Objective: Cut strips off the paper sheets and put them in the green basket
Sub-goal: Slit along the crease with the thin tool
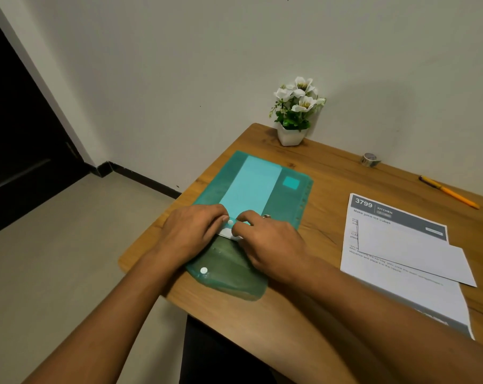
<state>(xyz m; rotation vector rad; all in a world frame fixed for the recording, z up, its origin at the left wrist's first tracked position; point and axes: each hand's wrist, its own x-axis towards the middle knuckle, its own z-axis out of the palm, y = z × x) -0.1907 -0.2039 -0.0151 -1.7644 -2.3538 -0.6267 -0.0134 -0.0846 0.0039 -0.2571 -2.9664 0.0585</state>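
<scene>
Flat on the left part of the wooden table (334, 176): a translucent green folder (212, 189), its flap (234, 275) folded open toward the near edge, white snap button (204, 270) facing up. Inside the folder, showing pale through the plastic: paper sheets (251, 187), a white edge poking out at the mouth. Left grip (193, 234) resting on that mouth, fingers curled, tips pinching the folder's lip beside a second white stud. Right grip (268, 245) just beside it, nearly touching, fingers curled and pinching the white edge of the paper sheets; a ring (266, 216) on one finger. Thumbs hidden, so hard to tell how firm either hold is. To the right, well apart from the folder: printed sheets (401, 289) in a loose stack, a blank one askew on top. Farther back: an orange pen (450, 193), a tape roll (370, 159) and a white flower pot (290, 135) by the wall.
</scene>
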